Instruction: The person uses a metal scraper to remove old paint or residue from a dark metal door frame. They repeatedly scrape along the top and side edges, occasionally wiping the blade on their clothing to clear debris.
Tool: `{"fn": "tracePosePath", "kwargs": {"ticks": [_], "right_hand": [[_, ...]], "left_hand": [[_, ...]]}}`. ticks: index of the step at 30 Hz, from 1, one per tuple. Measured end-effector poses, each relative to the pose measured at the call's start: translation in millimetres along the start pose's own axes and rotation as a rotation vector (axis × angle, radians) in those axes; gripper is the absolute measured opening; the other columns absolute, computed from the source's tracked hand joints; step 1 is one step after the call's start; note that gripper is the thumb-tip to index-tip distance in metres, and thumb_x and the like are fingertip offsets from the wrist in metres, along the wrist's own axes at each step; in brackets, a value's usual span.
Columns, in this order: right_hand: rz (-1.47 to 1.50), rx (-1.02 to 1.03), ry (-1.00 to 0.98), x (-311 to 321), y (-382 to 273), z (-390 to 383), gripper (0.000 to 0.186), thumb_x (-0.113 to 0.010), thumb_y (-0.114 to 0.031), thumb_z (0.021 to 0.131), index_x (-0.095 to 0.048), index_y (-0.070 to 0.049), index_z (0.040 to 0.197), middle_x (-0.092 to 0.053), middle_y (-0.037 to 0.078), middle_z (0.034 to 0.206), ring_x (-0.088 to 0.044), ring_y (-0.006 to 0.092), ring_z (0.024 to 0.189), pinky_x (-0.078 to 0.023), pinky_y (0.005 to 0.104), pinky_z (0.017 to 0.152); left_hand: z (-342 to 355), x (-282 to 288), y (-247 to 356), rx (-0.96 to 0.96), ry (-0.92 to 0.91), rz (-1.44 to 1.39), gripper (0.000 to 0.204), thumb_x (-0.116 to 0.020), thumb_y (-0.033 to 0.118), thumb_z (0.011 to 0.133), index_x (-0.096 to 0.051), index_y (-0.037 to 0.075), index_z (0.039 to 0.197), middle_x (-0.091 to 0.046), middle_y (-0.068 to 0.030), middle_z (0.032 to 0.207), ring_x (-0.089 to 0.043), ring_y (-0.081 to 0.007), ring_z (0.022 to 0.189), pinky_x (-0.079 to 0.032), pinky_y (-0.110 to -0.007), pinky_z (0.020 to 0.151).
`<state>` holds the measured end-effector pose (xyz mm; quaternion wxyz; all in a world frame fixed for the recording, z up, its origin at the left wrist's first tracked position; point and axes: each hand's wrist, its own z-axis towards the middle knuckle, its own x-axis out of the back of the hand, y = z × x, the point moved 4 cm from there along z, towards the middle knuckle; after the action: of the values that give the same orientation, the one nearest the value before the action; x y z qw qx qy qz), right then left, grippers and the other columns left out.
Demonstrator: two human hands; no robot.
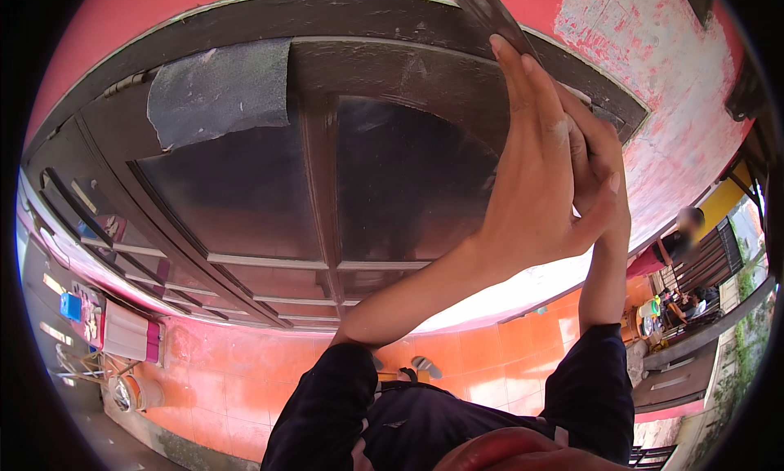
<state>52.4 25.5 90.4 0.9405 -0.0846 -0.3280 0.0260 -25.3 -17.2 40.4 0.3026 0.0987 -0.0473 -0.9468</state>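
Observation:
Both my hands are raised together at the upper corner of a brown wooden window with dark panes [327,177]. My left hand [539,169] is in front, its long fingers pressed together along a dark brown flat piece [486,10] that sticks up above the fingertips. My right hand [604,153] is mostly behind it, fingers bent round the lower part of the same piece, which is largely hidden. A torn grey sheet, like sandpaper [216,91], lies over the top rail to the left.
Pink wall [670,87] with whitish patches surrounds the frame. Below are orange tiles [482,357] and sandals [425,365]. At left stand a table with a blue container [71,306] and a bucket [131,393]. At right are a person [674,246] and another partly visible person among items.

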Motion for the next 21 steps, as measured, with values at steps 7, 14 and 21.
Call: {"fn": "tracePosePath", "kwargs": {"ticks": [7,14,21], "right_hand": [[0.109,0.076,-0.004,-44.6,-9.2,30.9,0.039,-0.054,-0.008,0.101,-0.060,-0.005,0.140,-0.073,0.023,0.109,-0.072,0.0299,0.086,-0.054,0.0345,0.082],[-0.100,-0.100,0.044,-30.7,-15.7,13.6,0.043,-0.053,-0.024,0.105,-0.058,-0.006,0.143,-0.073,0.020,0.117,-0.070,0.0245,0.088,-0.053,0.0336,0.083],[0.073,-0.316,0.176,-13.4,15.8,-32.3,0.054,-0.047,-0.040,0.109,-0.052,-0.004,0.148,-0.070,0.016,0.122,-0.066,0.0162,0.101,-0.053,0.0305,0.082]], "left_hand": [[0.5,44.2,-5.8,0.154,0.004,0.175,0.112,-0.071,0.023,0.086,0.011,-0.022,0.149,-0.038,-0.0357,0.124,-0.051,-0.0433,0.110,-0.046,-0.047,0.090],[-0.3,59.8,-0.7,0.057,-0.084,-0.052,0.108,-0.068,0.019,0.086,0.009,-0.017,0.153,-0.005,-0.0484,0.152,-0.027,-0.0609,0.138,-0.031,-0.054,0.116],[-5.5,46.0,-0.3,-0.046,-0.205,-0.041,0.114,-0.072,0.018,0.083,0.010,-0.009,0.157,0.004,-0.0439,0.160,-0.021,-0.0606,0.146,-0.030,-0.053,0.120]]}}
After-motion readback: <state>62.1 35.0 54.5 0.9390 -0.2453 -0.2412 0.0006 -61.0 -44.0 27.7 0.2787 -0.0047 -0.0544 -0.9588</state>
